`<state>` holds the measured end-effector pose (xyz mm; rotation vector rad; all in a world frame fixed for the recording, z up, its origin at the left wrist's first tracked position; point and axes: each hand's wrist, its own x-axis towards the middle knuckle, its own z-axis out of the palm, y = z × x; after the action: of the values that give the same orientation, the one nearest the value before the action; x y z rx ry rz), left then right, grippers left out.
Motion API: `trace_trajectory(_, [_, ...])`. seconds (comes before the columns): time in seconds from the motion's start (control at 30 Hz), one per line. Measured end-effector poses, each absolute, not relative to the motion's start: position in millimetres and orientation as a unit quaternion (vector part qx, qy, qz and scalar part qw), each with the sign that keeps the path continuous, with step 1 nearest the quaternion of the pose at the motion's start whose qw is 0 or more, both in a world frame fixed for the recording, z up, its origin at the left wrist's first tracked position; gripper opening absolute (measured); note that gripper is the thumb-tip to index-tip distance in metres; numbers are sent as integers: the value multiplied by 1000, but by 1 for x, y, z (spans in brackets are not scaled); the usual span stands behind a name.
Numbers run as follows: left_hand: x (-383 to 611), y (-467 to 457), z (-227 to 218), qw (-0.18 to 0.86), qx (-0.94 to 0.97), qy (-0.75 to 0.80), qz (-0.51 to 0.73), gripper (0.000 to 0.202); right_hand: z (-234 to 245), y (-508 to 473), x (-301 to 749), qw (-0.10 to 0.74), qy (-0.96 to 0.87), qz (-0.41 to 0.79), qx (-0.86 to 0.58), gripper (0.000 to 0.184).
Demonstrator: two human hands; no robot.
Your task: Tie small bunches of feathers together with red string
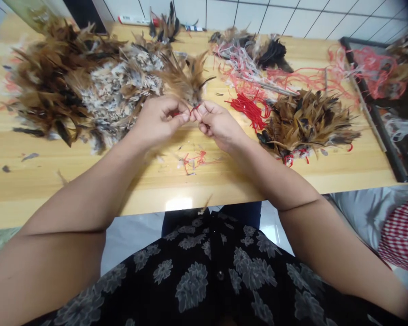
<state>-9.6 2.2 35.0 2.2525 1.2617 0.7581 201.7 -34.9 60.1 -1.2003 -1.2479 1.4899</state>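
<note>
My left hand (163, 117) and my right hand (217, 122) meet over the middle of the wooden table (149, 194), fingertips almost touching. Between them stands a small bunch of brown feathers (187, 77), its quill ends pointing toward me. A thin red string (196, 107) shows at the base of the bunch, pinched in the fingers of both hands. Just left of my left hand lies a large heap of brown feathers (51, 81) with pale, fluffy quill ends (115, 90). How the string runs around the quills is hidden by my fingers.
Cut red strings (250, 108) and a pile of brown feather bunches (309, 120) lie to the right. Behind them are tangled pink strings (238, 81) and black feathers (274, 52). A dark-framed tray (370, 106) borders the right side. A marker (132, 20) lies by the tiled wall.
</note>
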Motion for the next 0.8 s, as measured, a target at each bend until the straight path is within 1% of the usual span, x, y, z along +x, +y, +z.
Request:
trace_trajectory(0.07, [-5, -5, 35, 205, 821, 449, 286, 60, 52, -30, 202, 419, -474, 589, -502, 48])
trace_trajectory(0.17, [0, -13, 33, 174, 844, 426, 273, 40, 43, -22, 201, 411, -503, 526, -550, 51])
trace_trajectory(0.23, [4, -18, 30, 148, 861, 416, 254, 31, 41, -19, 201, 373, -566, 455, -577, 50])
trace_trajectory(0.3, [8, -21, 26, 100, 878, 402, 238, 27, 41, -19, 201, 317, -636, 377, -594, 46])
trace_trajectory(0.37, [10, -23, 23, 45, 890, 391, 231, 28, 44, -23, 201, 270, -688, 316, -594, 43])
trace_trajectory(0.43, [12, -24, 24, 29, 887, 398, 232, 32, 46, -28, 202, 239, -723, 280, -585, 43])
trace_trajectory(0.53, [8, -24, 34, 88, 867, 429, 238, 38, 45, -34, 203, 200, -763, 245, -564, 39])
trace_trajectory(0.6, [1, -22, 45, 113, 862, 437, 231, 36, 43, -35, 204, 178, -786, 234, -544, 38])
trace_trajectory(0.7, [-13, -13, 58, 123, 863, 433, 231, 31, 38, -33, 206, 177, -801, 274, -502, 39])
trace_trajectory(0.77, [-20, -4, 58, 165, 857, 417, 253, 36, 35, -30, 206, 197, -802, 327, -459, 43])
trace_trajectory(0.8, [-22, 1, 55, 197, 847, 415, 267, 42, 34, -30, 205, 214, -798, 359, -435, 47])
